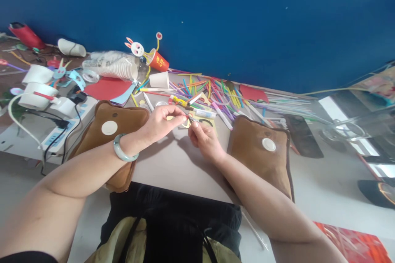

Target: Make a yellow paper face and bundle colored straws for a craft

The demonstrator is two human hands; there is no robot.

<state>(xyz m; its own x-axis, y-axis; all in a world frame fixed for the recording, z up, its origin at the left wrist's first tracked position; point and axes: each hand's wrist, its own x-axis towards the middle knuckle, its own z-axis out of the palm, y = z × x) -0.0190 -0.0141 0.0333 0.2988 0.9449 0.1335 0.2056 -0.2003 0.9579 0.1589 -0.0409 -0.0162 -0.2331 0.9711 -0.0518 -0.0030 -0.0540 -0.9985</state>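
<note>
Over the middle of the table, my left hand (163, 123) pinches something small between thumb and forefinger. It looks reddish at the fingertips, but its kind is too small to tell. My right hand (203, 137) is closed close beside it, its thumb pressed on a small dark-tipped thing mostly hidden in the fingers. The fingertips of both hands nearly meet. Just behind them lie a clear-barrelled marker (205, 113), a yellow patterned tube (179, 100) and pale yellow cut-out paper pieces. A pink-and-white marker (222, 116) rests to the right of these.
Brown plush cushions flank my hands, one left (101, 141) and one right (259, 152). Coloured pipe cleaners (212, 90) spread along the blue wall. Stacked paper cups (111, 68), a red cup (159, 61) with a rabbit face, a power strip (70, 127) and a dark phone (304, 135) stand around.
</note>
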